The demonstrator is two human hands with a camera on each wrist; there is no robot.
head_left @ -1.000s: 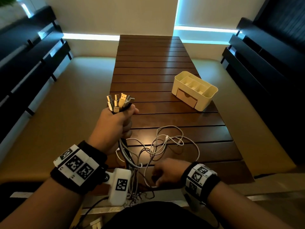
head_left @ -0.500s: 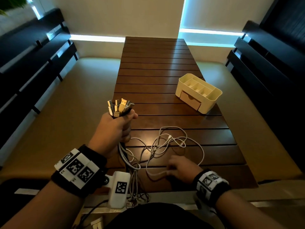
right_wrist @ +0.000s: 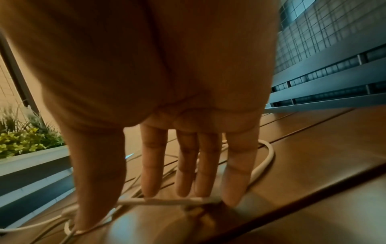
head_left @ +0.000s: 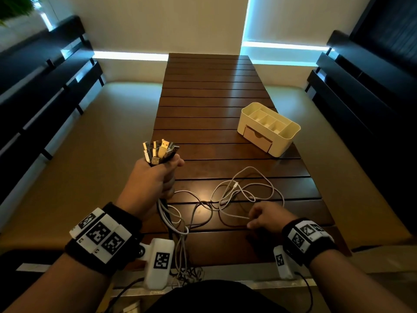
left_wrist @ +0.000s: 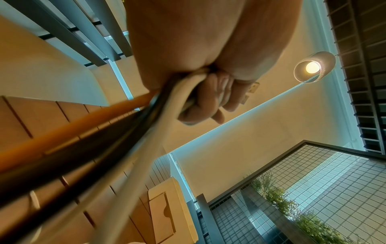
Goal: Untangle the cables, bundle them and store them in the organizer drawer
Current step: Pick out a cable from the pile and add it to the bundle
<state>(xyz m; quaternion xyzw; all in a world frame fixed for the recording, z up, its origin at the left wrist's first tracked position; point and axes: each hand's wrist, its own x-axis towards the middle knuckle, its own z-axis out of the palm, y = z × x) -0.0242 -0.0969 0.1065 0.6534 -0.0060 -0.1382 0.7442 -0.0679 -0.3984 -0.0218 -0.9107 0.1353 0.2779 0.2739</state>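
My left hand (head_left: 155, 177) is raised over the table's left side and grips a bunch of cables just below their USB plugs (head_left: 160, 150), which point up. In the left wrist view the fingers (left_wrist: 208, 99) curl round white, black and orange cables (left_wrist: 146, 132). The loose lengths lie tangled on the table (head_left: 246, 190), and some hang over the front edge. My right hand (head_left: 265, 216) is low on the table to the right of the tangle. Its straight fingers (right_wrist: 188, 165) touch a white cable (right_wrist: 167, 201). The cream organizer (head_left: 291, 132) stands further back on the right, its drawer (head_left: 257, 137) closed.
The dark slatted wooden table (head_left: 209, 91) runs away from me, and its far half is bare. Dark benches line both sides of the room. A lit lamp (left_wrist: 313, 66) hangs overhead. Green plants (right_wrist: 23, 142) sit in a planter to the side.
My right hand has slid rightward and further onto the table, from the front edge below the left hand to the right side of the tangle. The left hand keeps its hold.
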